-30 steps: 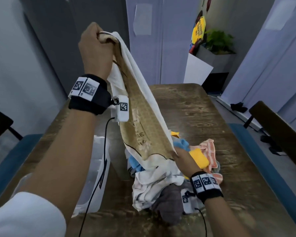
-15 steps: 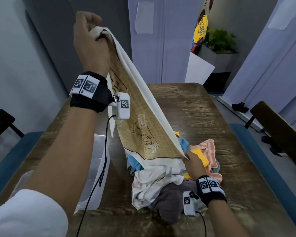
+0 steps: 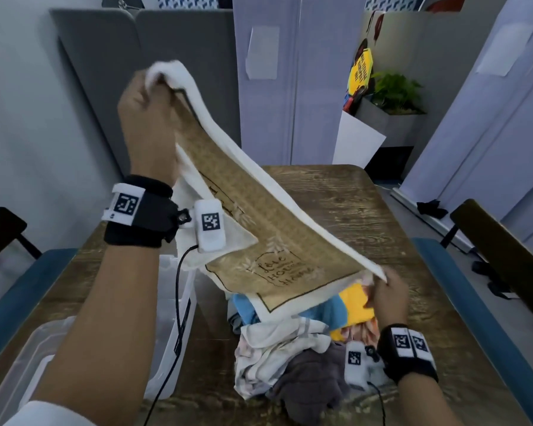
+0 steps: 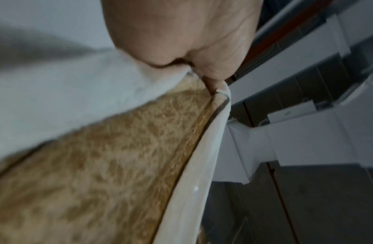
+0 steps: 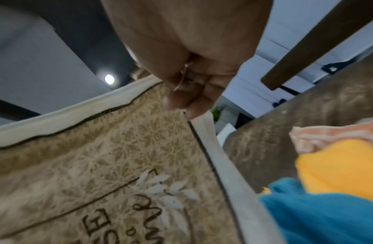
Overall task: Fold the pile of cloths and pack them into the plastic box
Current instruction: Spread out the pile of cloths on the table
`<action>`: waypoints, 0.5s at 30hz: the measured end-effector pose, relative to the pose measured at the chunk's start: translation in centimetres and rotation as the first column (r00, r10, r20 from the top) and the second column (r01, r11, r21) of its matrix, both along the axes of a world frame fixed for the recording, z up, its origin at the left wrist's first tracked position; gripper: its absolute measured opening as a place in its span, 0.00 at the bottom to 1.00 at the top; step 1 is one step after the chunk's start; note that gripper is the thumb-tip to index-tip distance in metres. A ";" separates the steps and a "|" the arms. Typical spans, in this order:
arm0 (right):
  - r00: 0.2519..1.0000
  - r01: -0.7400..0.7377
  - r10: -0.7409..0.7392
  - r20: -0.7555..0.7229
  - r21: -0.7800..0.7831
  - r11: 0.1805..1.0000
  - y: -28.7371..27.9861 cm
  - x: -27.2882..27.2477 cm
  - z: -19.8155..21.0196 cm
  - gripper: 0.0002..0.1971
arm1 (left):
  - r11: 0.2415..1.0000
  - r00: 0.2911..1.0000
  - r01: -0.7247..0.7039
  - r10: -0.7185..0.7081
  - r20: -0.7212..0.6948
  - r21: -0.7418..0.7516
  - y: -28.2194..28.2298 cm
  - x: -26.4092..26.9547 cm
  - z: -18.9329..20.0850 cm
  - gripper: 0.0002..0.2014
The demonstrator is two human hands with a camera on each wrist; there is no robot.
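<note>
Pinching opposite corners, left hand (image 3: 145, 118) raised, right hand (image 3: 388, 298) low beside the pile (image 3: 290, 348) — tan cloth (image 3: 274, 250) slopes lengthwise between them.

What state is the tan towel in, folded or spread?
Spread, unfolded: left hand grips one corner high, right hand pinches another low, stretching the tan towel over the cloth pile.

Head camera is looking forward and down over the table (image 3: 382, 216), while the wrist cameras are peering upward, very close behind the left hand (image 4: 181, 33) and right hand (image 5: 191, 49), all sharing the towel (image 3: 274, 241).
</note>
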State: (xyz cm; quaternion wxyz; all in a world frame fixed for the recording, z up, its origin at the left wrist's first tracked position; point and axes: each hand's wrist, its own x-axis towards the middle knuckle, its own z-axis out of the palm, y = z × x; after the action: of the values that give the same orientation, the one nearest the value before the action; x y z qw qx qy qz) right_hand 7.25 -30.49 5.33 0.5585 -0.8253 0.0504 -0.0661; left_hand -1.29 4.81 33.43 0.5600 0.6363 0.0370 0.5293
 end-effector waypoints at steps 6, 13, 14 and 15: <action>0.974 -0.020 -0.083 0.209 0.446 0.895 1.8 0.9 8.0 0.19 | 0.985 0.988 -0.138 0.130 -0.085 -0.105 3.9 -0.1 1.2 0.18; 0.973 -0.197 0.209 -0.098 0.117 0.973 3.2 0.4 2.4 0.19 | 0.978 0.934 0.076 -0.003 -0.357 0.192 -0.6 -0.3 -5.8 0.11; 0.968 -0.187 0.200 -0.153 0.096 0.978 3.2 -0.1 1.0 0.15 | 0.977 0.935 0.094 -0.021 -0.353 0.190 -0.7 -0.5 -6.2 0.10; 0.958 -0.184 0.198 -0.209 0.080 0.980 3.0 -0.5 -0.7 0.12 | 0.982 0.945 0.075 -0.014 -0.326 0.173 -0.6 -0.7 -5.9 0.10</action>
State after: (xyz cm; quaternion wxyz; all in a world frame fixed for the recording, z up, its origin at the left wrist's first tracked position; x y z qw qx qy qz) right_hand 6.77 -27.54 4.59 0.5781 -0.8114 0.0326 0.0795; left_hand -2.02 4.20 27.48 0.4972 0.7639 0.0648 0.4062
